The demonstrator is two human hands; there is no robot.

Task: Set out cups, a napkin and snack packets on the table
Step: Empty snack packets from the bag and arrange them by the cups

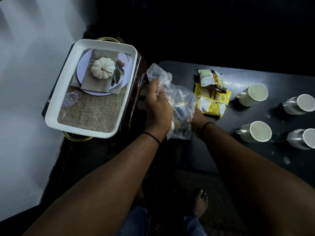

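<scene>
A crumpled clear plastic bag (180,99) hangs over the left end of the black table (255,160). My left hand (158,106) grips the bag's upper edge. My right hand (198,119) is mostly hidden behind and inside the bag, fingers out of sight. Beside the bag, yellow and white snack packets (213,101) lie stacked, with a green and brown packet (210,79) on top. Several white cups stand to the right: one (254,97) near the packets, one (257,132) closer to me, two more (300,104) (305,140) at the frame's edge.
A white tray (68,92) printed with a pumpkin place setting rests on a dark stand left of the table. A pale wall (25,82) fills the left side. My bare foot (201,203) stands on the dark floor below.
</scene>
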